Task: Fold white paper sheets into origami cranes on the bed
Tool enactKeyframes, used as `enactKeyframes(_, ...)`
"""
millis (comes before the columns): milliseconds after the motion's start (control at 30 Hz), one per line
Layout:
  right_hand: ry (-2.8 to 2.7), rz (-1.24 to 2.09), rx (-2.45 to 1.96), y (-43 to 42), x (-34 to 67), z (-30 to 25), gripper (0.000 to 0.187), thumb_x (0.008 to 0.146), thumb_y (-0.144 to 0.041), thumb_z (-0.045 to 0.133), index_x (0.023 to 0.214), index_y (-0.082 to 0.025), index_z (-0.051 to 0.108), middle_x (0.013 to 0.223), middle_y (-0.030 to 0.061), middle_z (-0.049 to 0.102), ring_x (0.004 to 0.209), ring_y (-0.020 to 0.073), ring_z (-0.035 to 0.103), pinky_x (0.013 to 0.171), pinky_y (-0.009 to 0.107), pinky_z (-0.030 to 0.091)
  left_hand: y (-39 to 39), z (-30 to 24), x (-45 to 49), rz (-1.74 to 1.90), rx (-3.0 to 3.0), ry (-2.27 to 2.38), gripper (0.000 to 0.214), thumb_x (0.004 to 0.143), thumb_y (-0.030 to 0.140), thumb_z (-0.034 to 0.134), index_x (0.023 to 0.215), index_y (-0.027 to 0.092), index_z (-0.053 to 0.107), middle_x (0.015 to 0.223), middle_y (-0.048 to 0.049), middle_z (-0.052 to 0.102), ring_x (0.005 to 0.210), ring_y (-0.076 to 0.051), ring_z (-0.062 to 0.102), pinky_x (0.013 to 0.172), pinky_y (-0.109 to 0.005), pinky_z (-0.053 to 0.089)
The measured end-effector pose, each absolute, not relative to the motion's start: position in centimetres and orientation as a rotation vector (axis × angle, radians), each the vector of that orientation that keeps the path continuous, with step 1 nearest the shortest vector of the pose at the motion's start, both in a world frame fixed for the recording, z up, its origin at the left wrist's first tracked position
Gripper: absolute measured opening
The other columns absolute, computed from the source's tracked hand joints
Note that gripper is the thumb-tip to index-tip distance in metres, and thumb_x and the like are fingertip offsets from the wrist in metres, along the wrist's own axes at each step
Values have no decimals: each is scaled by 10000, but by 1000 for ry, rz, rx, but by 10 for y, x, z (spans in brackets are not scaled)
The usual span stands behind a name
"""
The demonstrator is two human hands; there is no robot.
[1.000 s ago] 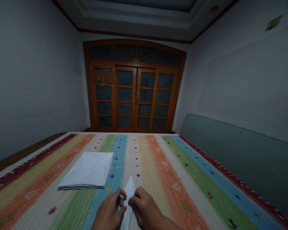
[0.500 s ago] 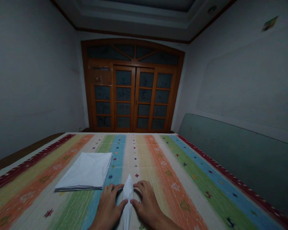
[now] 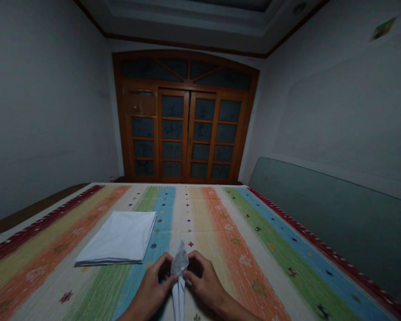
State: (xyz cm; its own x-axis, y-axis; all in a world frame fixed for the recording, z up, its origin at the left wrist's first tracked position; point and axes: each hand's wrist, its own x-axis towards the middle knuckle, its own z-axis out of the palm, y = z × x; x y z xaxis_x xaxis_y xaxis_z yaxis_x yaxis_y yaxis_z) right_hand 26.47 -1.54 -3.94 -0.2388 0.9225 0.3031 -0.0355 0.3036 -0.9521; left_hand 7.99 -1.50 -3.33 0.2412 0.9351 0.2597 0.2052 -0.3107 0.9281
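A narrow folded white paper (image 3: 179, 267) stands on its long point in the middle of the striped cloth, its upper end opened into a small pocket. My left hand (image 3: 150, 287) pinches it from the left at its waist. My right hand (image 3: 203, 281) pinches it from the right, and the fingertips of both hands meet on the paper. Its lower tail runs down towards the bottom of the picture. To the left of my left hand lies a flat stack of white paper sheets (image 3: 116, 238), which neither hand touches.
A rainbow-striped woven bedspread (image 3: 194, 214) covers the bed under my hands. A green padded headboard (image 3: 330, 209) runs along the right side. Grey walls stand to the left and right, and a wooden glazed double door (image 3: 183, 133) stands ahead beyond the far edge.
My fingers have closed in from both sides onto the paper's waist. Its upper end has spread wider. The white stack has not moved.
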Motion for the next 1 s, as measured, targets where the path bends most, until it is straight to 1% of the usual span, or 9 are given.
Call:
enactKeyframes(133, -1529, 1061, -897, -19, 264, -37, 116, 820, -221, 688, 929, -187, 668, 859, 44, 727, 770, 213, 691, 713, 302, 513, -19, -29, 80, 1157, 1652, 996, 238, 858, 423, 742, 872, 198, 666, 802, -33, 733, 770, -234, 689, 699, -273, 514)
enactKeyframes(200, -1526, 1017, -891, -21, 264, -38, 118, 843, -257, 708, 933, -186, 679, 841, 42, 719, 759, 208, 688, 705, 296, 520, -22, -29, 80, 1181, 1652, 988, 253, 870, 441, 743, 917, 201, 679, 852, -55, 759, 821, -252, 718, 760, -295, 548)
enactKeyframes(300, -1508, 967, -870, -21, 264, -42, 159, 853, -308, 745, 950, -190, 700, 845, 42, 715, 757, 200, 684, 703, 290, 541, -25, -32, 79, 1221, 1622, 952, 333, 872, 468, 743, 1084, 219, 678, 967, -87, 795, 884, -273, 751, 878, -354, 579)
enactKeyframes(367, -1489, 961, -848, -21, 264, -45, 187, 840, -330, 769, 960, -198, 710, 840, 37, 709, 748, 196, 680, 697, 289, 551, -26, -33, 79, 1237, 1613, 906, 368, 880, 478, 733, 1146, 231, 675, 1012, -92, 804, 909, -275, 762, 917, -371, 582)
enactKeyframes(433, -1462, 981, -819, -19, 264, -48, 186, 826, -332, 779, 945, -206, 712, 806, 23, 692, 724, 190, 673, 680, 284, 550, -26, -32, 78, 1238, 1639, 879, 316, 890, 474, 725, 1083, 225, 707, 995, -86, 805, 901, -269, 762, 893, -348, 590)
enactKeyframes(567, -1445, 1014, -776, -17, 263, -48, 130, 817, -311, 769, 864, -208, 706, 785, 16, 671, 704, 182, 659, 643, 267, 524, -24, -29, 76, 1228, 1695, 908, 267, 881, 462, 728, 889, 196, 753, 845, -56, 780, 801, -241, 738, 727, -262, 581)
enactKeyframes(733, -1465, 976, -764, -19, 262, -42, 23, 805, -223, 712, 818, -204, 712, 788, 19, 662, 710, 174, 651, 630, 249, 504, -21, -30, 75, 1237, 1690, 925, 223, 848, 404, 743, 830, 183, 760, 752, -34, 740, 696, -206, 690, 627, -228, 535)
enactKeyframes(900, -1535, 871, -750, -24, 263, -38, 127, 783, -120, 628, 786, -195, 731, 818, 40, 683, 770, 180, 666, 643, 239, 489, -25, -26, 76, 1260, 1729, 915, 131, 836, 276, 677, 795, 187, 764, 775, -51, 753, 750, -224, 719, 689, -248, 562)
enactKeyframes(1000, -1549, 820, -747, -25, 264, -37, 167, 766, -92, 608, 795, -194, 737, 825, 44, 689, 772, 179, 661, 636, 235, 479, -29, -19, 77, 1276, 1787, 916, 134, 813, 215, 645, 792, 195, 775, 792, -54, 746, 768, -222, 724, 688, -245, 565)
